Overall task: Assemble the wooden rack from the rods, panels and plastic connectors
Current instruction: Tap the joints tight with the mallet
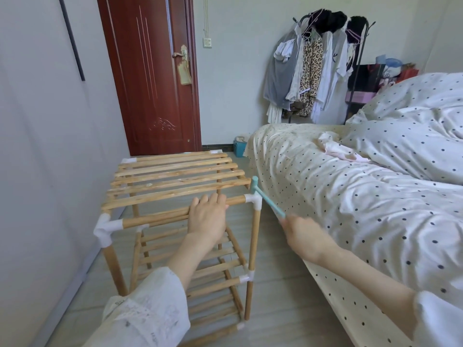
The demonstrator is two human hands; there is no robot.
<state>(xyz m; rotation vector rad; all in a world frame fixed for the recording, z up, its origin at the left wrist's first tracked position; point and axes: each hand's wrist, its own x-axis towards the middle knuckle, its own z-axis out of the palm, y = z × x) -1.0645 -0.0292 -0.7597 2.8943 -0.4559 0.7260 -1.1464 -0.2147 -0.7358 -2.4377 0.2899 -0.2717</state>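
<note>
rack [175, 181]: pale matt wood | connectors [253, 199]: white plastic | hammer [265, 196]: teal plastic | door [150, 71]: glossy red-brown

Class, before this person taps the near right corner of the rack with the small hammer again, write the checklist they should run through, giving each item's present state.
1. Left hand steadies the rack: it rests on the top front rod. Ok.
2. Right hand grips the hammer handle: ok.
3. Hammer head sits by the near right white connector: ok.
4. Left fingers clear of that connector: ok, apart from it.
5. Rod fully seated in the connector: cannot tell.
6. Top slatted panel lies level on the frame: ok.
</note>
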